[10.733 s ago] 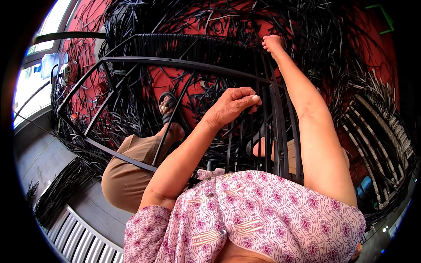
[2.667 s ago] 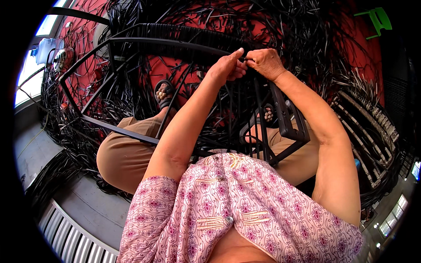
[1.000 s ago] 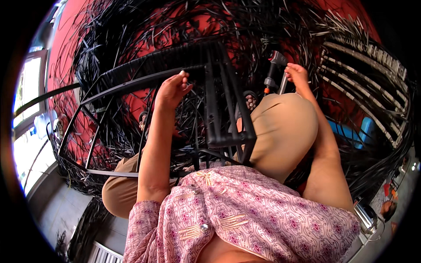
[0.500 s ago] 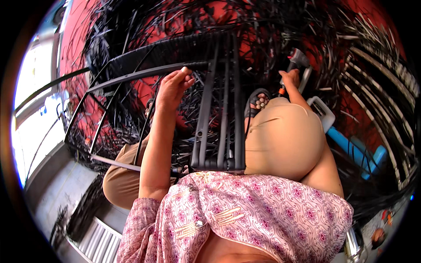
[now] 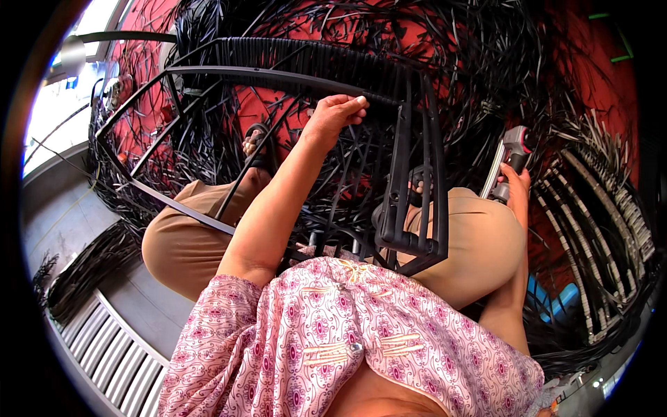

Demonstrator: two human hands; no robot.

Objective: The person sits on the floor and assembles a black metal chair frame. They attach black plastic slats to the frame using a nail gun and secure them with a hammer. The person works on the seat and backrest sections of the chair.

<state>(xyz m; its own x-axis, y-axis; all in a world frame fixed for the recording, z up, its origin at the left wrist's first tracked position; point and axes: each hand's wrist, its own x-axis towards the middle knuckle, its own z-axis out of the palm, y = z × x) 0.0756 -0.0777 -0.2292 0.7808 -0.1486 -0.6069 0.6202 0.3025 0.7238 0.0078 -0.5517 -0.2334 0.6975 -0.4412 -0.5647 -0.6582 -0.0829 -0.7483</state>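
A black metal furniture frame (image 5: 410,160) leans across my lap, its far side wound with black flat strips (image 5: 313,55). My left hand (image 5: 335,118) is closed in a pinch beside the curved rail (image 5: 267,73), close to where the winding on that rail begins. Whatever lies between its fingertips is too small to make out. Out past my right knee, my right hand (image 5: 515,184) is wrapped round the dark grip of a grey and red staple gun (image 5: 515,141). The gun's long silver magazine is on its left side.
Loose black strips (image 5: 479,42) lie heaped over the red floor covering (image 5: 326,31). To the right rests a curved, partly wound frame (image 5: 583,236), with a blue object (image 5: 559,302) near it. A white slatted piece (image 5: 114,354) is at lower left.
The black frame and my left hand appear farther right in the view, which has itself shifted. My right hand, still holding the staple gun, is now farther right, beyond my knee.
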